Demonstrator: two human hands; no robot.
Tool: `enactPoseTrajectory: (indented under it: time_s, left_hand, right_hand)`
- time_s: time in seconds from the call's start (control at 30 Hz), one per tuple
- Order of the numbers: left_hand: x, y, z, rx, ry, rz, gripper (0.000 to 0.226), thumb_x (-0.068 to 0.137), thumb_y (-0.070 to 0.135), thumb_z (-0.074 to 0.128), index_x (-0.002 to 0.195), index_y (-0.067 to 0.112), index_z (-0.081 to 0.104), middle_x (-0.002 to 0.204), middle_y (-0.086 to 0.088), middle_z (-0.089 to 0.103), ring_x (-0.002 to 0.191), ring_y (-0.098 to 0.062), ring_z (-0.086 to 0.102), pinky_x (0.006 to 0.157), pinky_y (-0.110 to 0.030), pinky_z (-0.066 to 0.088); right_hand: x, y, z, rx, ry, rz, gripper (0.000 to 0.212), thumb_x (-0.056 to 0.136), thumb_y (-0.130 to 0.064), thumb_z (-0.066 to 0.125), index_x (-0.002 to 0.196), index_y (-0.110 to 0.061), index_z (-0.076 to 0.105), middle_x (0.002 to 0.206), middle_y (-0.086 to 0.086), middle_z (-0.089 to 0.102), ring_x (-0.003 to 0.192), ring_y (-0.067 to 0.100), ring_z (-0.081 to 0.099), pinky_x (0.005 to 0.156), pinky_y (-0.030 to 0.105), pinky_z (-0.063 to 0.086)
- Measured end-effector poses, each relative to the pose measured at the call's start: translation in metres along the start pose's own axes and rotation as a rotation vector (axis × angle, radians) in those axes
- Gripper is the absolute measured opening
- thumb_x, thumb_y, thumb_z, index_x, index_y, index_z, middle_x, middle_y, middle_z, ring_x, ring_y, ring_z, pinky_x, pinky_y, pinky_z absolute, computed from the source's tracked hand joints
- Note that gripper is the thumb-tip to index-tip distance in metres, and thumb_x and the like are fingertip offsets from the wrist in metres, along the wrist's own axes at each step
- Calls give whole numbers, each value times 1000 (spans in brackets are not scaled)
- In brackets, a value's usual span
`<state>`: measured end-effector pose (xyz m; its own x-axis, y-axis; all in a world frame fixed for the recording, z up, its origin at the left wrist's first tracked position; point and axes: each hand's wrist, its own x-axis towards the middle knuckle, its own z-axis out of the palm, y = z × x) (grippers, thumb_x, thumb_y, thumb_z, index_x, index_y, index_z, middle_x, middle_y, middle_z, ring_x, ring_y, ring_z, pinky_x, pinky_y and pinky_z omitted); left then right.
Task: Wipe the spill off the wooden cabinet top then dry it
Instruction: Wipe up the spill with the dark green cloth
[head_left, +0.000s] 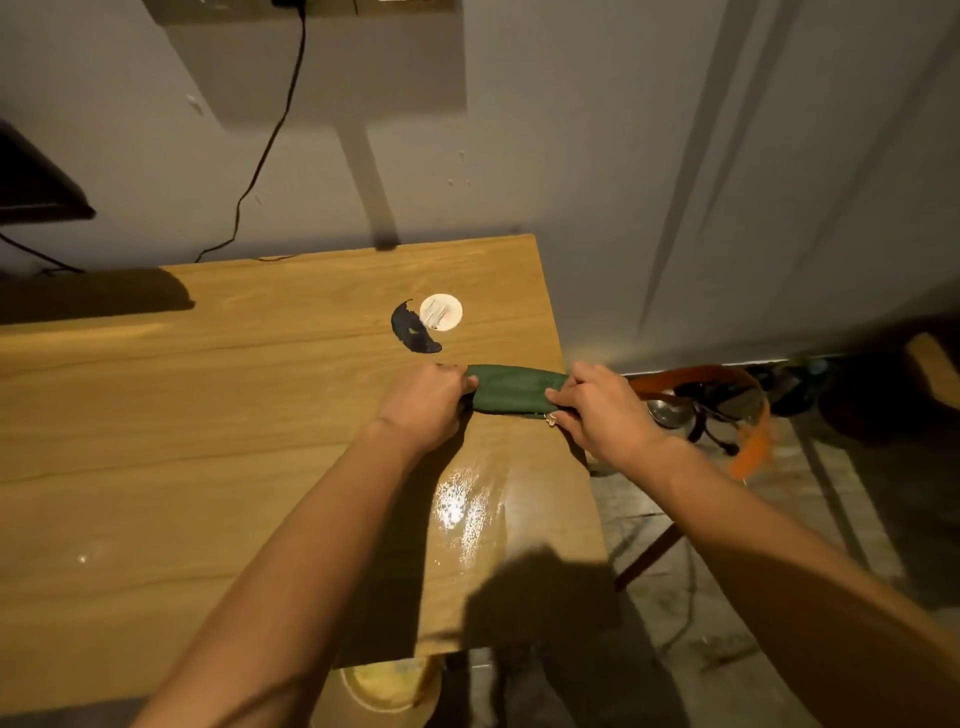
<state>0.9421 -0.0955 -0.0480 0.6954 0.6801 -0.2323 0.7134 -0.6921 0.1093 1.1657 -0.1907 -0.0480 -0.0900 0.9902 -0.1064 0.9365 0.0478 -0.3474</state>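
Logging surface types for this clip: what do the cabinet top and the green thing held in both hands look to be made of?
The cabinet top looks like light wood or a wood-look laminate: long grain lines, with a smooth finish that gives a sharp glare at the wet patch. The green cloth looks like soft matte fabric, bunched into a roll between the left hand and right hand; the weave is too blurred to tell.

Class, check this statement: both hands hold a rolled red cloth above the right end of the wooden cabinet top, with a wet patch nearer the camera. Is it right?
Not quite: the head view shows the rolled cloth is green, not red. The left hand and right hand do hold its ends above the wooden cabinet top, with the wet patch nearer the camera.
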Motion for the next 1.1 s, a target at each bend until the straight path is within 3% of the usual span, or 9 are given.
enactPoseTrajectory:
  time_s: [0.27, 0.5, 0.67, 0.87, 1.0, 1.1]
  left_hand:
    - [-82, 31, 31, -43, 19, 83, 42, 94, 20, 56, 136, 21, 55, 136, -5, 57, 113, -29, 59, 87, -45, 55]
    - [-157, 30, 50, -102, 4, 145, 45, 94, 18, 56, 138, 23, 54, 143, -4, 53, 121, -25, 57, 96, -42, 51]
    - [-217, 13, 58, -187, -46, 91, 45, 95, 22, 55, 140, 25, 53, 152, -1, 44, 134, -22, 48, 107, -40, 43]
    - [-281, -1, 63, -263, -74, -15, 57, 89, 13, 62, 143, 26, 50, 154, 1, 42, 136, -19, 45, 112, -37, 38]
    - [-316, -12, 63, -241, -52, -57, 60, 85, 8, 63, 141, 25, 52, 152, 1, 44, 129, -23, 51, 105, -37, 44]
    - [-335, -21, 61, -248, -33, -94, 52, 86, 8, 62, 136, 21, 57, 141, -2, 55, 123, -23, 55, 100, -37, 47]
  right_hand:
    - [-108, -53, 33, -32, 45, 150, 33, 89, -27, 68, 120, -17, 69, 100, 2, 54, 98, 23, 50, 87, 34, 43]
    - [-171, -116, 60, 29, 70, 236, 31, 88, -25, 69, 118, -15, 69, 100, 5, 57, 96, 25, 55, 85, 31, 42]
    - [-190, -157, 77, 65, 42, 207, 33, 86, -23, 72, 118, -15, 68, 100, 1, 58, 95, 20, 54, 85, 27, 40]
    - [-207, -203, 110, 139, 100, 184, 34, 78, -15, 78, 109, -12, 66, 100, 3, 55, 91, 20, 57, 82, 33, 49]
    - [-213, -235, 141, 95, -157, 156, 40, 84, -28, 71, 120, -24, 55, 118, -4, 48, 108, 14, 51, 91, 29, 48]
    - [-216, -256, 159, 160, -194, 158, 33, 80, -16, 68, 105, -29, 53, 109, -11, 48, 100, 9, 51, 84, 20, 44]
